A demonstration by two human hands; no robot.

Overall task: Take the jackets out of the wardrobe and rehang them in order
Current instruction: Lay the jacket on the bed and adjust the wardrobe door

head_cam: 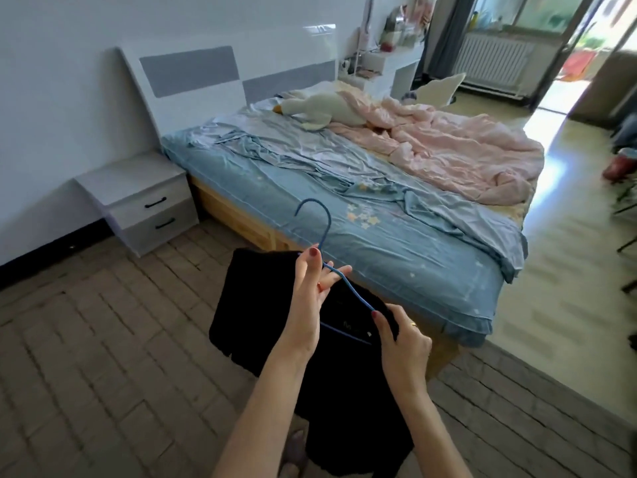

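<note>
A bed [396, 236] with a rumpled blue sheet and pink quilt [465, 150] fills the room beside a grey nightstand [144, 198]. In front of its near corner, above the tiled floor, a black jacket [344, 391] hangs from a blue wire hanger [325, 232]. The left hand [310, 298] pinches the hanger's neck; the right hand [403, 343] has its grip on the jacket's collar.

Head view — looking forward and down, close over both hands, bed [379, 215] beyond.
</note>
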